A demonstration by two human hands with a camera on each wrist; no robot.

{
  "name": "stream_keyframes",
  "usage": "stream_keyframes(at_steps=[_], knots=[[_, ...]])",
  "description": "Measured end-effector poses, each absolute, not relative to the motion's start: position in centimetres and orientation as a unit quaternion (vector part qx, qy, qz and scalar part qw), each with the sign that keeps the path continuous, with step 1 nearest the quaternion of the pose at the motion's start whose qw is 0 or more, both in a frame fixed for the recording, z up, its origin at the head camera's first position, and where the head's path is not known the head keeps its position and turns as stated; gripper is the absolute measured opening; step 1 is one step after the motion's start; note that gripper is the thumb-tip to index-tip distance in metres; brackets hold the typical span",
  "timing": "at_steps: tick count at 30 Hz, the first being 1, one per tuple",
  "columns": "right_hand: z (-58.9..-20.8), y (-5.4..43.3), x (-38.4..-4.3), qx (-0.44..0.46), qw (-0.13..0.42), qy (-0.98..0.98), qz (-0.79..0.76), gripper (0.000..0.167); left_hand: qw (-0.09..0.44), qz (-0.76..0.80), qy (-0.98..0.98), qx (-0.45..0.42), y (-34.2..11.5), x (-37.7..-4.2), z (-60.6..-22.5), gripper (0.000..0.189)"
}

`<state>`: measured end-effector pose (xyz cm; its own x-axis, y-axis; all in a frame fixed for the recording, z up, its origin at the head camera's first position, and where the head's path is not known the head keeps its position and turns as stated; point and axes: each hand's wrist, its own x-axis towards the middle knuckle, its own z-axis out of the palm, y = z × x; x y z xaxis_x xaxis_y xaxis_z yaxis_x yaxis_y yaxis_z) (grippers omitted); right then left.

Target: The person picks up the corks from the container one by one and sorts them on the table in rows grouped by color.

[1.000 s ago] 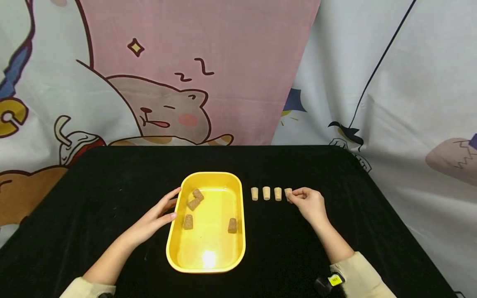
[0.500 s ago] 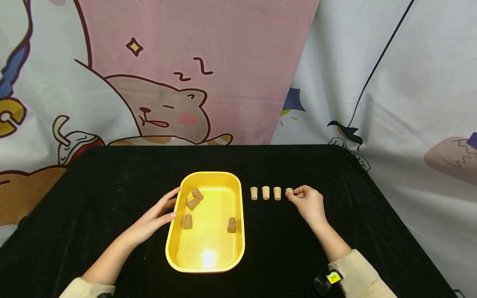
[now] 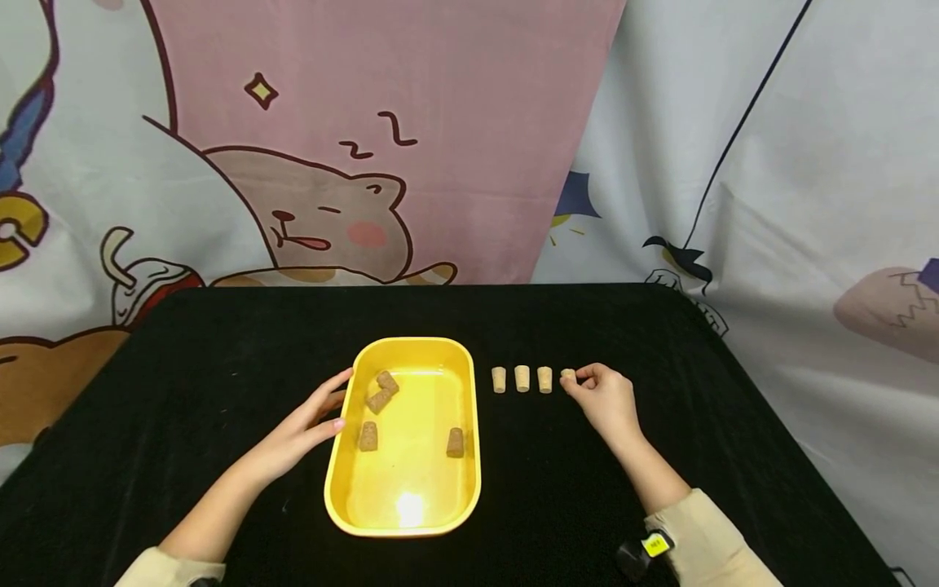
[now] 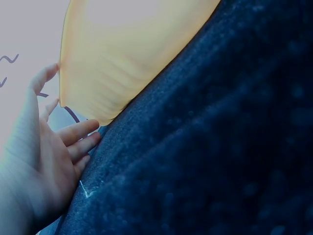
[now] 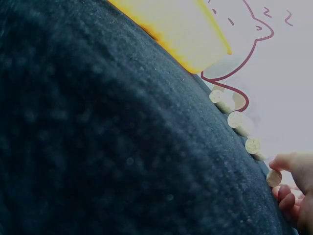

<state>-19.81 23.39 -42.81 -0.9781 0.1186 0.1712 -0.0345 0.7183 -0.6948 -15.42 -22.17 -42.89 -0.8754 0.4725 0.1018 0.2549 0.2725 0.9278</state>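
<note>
At the right end of a row, my right hand (image 3: 607, 403) pinches a pale cork stopper (image 3: 568, 374) between thumb and fingers; most of the stopper is hidden behind them. In the right wrist view that cork stopper (image 5: 274, 178) shows its round end. Three more pale cork stoppers (image 3: 522, 378) lie side by side to its left, spaced apart. My left hand (image 3: 301, 434) touches the left wall of the yellow tray (image 3: 332, 481) with extended fingers. Seen from the left wrist, the fingertips (image 4: 93, 125) rest at the tray's corner.
Inside the tray several browner cork stoppers (image 3: 369, 437) lie scattered, mostly along the left side, with a single cork stopper (image 3: 455, 443) at the right wall. A black cloth (image 3: 220, 350) covers the table. Behind it hangs a printed curtain (image 3: 469, 163).
The right hand has shifted its pinch on the end stopper, so less of the stopper shows below the fingers. The left hand stays at the tray, and the head view drifts slightly.
</note>
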Motion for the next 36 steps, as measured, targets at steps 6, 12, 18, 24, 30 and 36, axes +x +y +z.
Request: stream_keyframes(at_steps=[6,12,18,24,30,36], knots=[[-42.6,23.4,-20.0,-0.028,0.098,-0.920,0.378,0.031,0.098,0.561,0.787,0.236,-22.3,-15.3,-42.7,0.061],[-42.0,23.4,-19.9,-0.037,0.113,-0.904,0.410,0.040,0.093,0.559,0.789,0.237,-22.3,-15.3,-42.7,0.062],[-40.4,22.7,-19.4,-0.017,0.168,-0.888,0.428,0.037,0.092,0.557,0.790,0.240,-22.2,-15.4,-42.5,0.061],[-38.7,21.4,-18.4,0.044,0.197,-0.880,0.431,0.029,0.097,0.559,0.789,0.235,-22.1,-15.4,-42.6,0.061],[-37.0,19.4,-17.3,0.130,0.203,-0.859,0.452,0.025,0.103,0.562,0.787,0.234,-22.0,-15.4,-42.6,0.061],[-35.9,16.6,-16.9,0.223,0.180,-0.845,0.451,0.028,0.103,0.564,0.785,0.235,-22.1,-15.4,-42.6,0.061]])
